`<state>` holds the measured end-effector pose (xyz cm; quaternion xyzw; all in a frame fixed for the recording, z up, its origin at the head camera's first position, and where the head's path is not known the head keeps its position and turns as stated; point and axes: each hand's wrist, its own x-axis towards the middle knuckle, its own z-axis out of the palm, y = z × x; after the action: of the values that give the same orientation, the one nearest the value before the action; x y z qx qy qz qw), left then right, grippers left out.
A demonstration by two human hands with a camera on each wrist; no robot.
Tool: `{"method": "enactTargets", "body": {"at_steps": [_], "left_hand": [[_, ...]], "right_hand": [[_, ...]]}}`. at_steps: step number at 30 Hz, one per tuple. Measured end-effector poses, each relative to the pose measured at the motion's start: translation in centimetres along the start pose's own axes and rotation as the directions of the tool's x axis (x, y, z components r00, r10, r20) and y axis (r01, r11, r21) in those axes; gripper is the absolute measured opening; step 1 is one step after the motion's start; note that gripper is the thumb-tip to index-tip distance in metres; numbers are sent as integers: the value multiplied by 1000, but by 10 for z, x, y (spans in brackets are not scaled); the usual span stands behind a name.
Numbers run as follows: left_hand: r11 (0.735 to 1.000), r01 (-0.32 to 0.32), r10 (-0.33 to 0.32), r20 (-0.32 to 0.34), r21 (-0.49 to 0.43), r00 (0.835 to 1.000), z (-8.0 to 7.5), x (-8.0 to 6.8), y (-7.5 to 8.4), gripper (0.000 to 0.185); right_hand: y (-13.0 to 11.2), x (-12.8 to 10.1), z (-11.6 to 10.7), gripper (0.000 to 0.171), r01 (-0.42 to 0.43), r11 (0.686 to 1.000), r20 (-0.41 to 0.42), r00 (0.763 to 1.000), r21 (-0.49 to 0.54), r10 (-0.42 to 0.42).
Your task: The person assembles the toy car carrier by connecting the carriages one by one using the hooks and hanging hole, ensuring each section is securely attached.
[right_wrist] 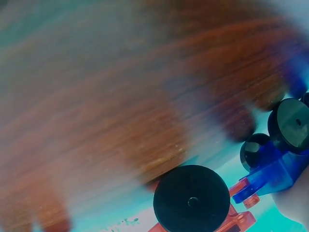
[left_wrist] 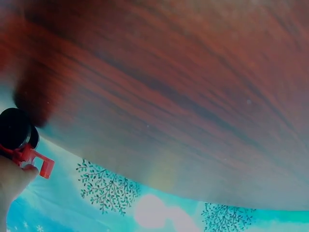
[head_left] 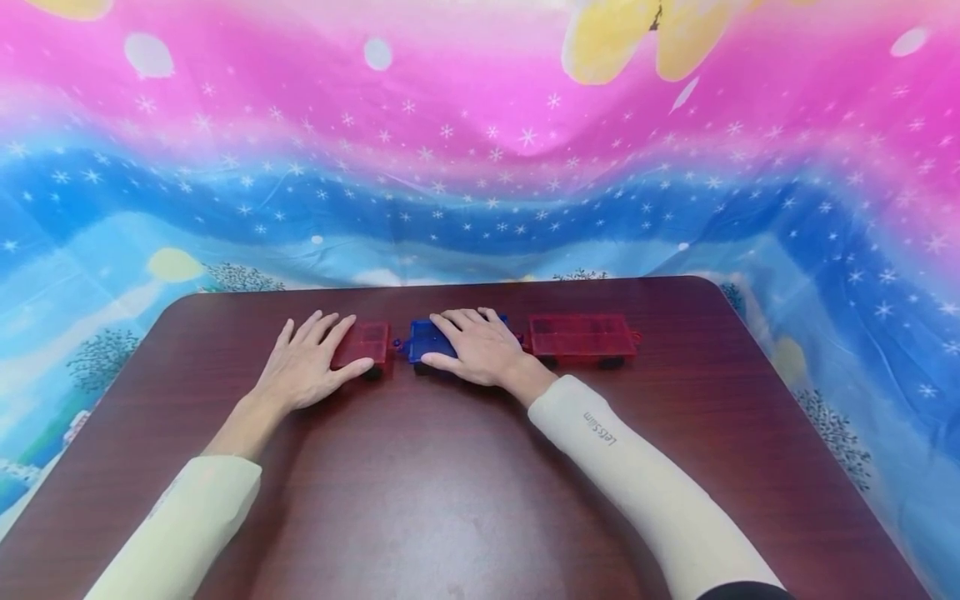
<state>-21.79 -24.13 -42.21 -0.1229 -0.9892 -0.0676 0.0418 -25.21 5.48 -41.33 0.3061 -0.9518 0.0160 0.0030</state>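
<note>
A row of toy wagons sits near the table's far edge. My left hand (head_left: 307, 367) holds the short red wagon (head_left: 375, 336) across its left part, thumb along the near side and the other fingers spread. In the left wrist view, a fingertip lies beside its red hitch (left_wrist: 44, 164). Over the blue wagon (head_left: 422, 342), my right hand (head_left: 476, 346) grips with its thumb at the near edge and fingers reaching the far edge. To its right stands the long red wagon (head_left: 581, 336). Blue and red hitches meet in the right wrist view.
The dark wooden table (head_left: 435, 483) has rounded far corners. Behind and around it hangs a pink and blue backdrop cloth (head_left: 487, 200). A large black wheel (right_wrist: 192, 199) of the long red wagon shows up close in the right wrist view.
</note>
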Motion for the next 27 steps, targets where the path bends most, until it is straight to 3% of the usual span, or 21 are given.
{"method": "enactTargets", "body": {"at_steps": [27], "left_hand": [[1000,4,-4,20,14,1000,-3,-1,0,94]], "right_hand": [[-4,2,-1,88,15,1000,-13,1000,5,-15]]}}
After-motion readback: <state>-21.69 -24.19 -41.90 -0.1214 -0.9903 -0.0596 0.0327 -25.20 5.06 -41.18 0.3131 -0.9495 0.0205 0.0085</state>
